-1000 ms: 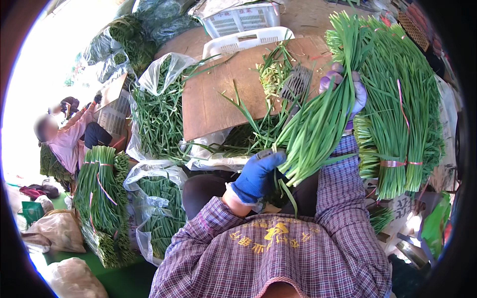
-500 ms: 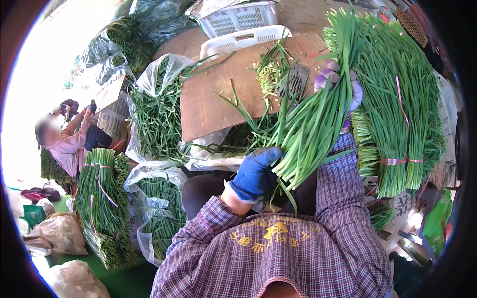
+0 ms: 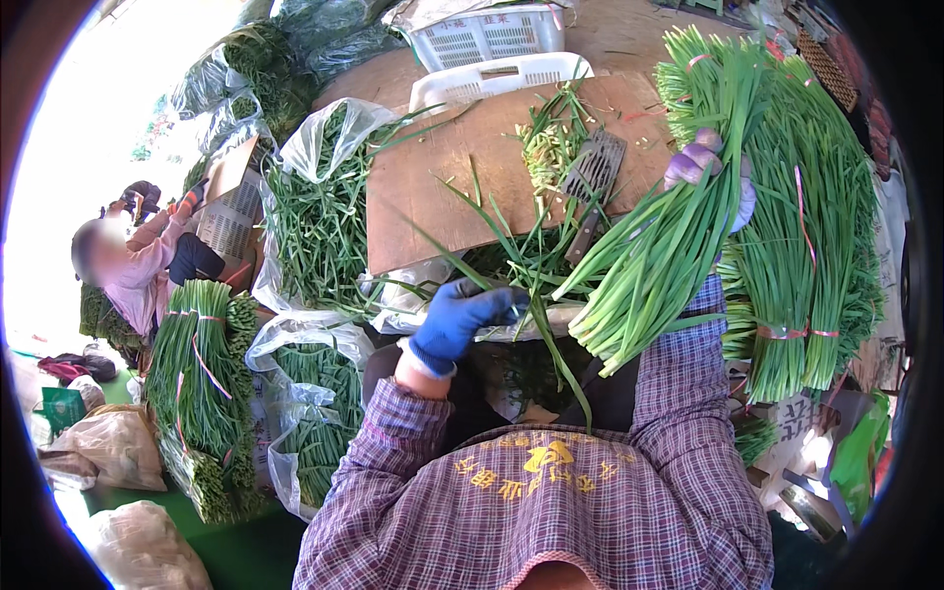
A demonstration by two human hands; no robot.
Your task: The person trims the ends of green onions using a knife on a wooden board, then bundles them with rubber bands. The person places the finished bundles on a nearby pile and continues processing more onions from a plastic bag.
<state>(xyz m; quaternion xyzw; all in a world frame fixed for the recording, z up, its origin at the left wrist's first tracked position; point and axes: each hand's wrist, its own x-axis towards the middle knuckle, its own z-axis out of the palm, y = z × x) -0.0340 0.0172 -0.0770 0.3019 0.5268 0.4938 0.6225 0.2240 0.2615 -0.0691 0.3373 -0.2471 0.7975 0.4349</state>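
Note:
My right hand [image 3: 700,162], in a purple and white glove, is closed round a thick bunch of long green garlic chives [image 3: 639,265]. The bunch's pale cut ends point down and toward me. To its left, my left hand [image 3: 462,323], in a blue glove, has its fingers curled together on a few loose chive leaves [image 3: 442,246]. Another long leaf [image 3: 560,359] hangs just right of those fingers. A slotted metal blade [image 3: 595,167] with a wooden handle lies at the right part of a brown board [image 3: 433,187], beside a heap of chive trimmings [image 3: 553,147].
Tied chive bundles [image 3: 796,226] are stacked at the right, and another bundle [image 3: 197,364] stands at the left. Bags of loose greens [image 3: 320,231] border the board's left side. White crates [image 3: 492,39] stand behind it. At the far left sits another person [image 3: 143,256].
My left hand has left the bunch's lower ends and shifted left with loose leaves. My right hand has carried the bunch slightly right, uncovering the blade's handle.

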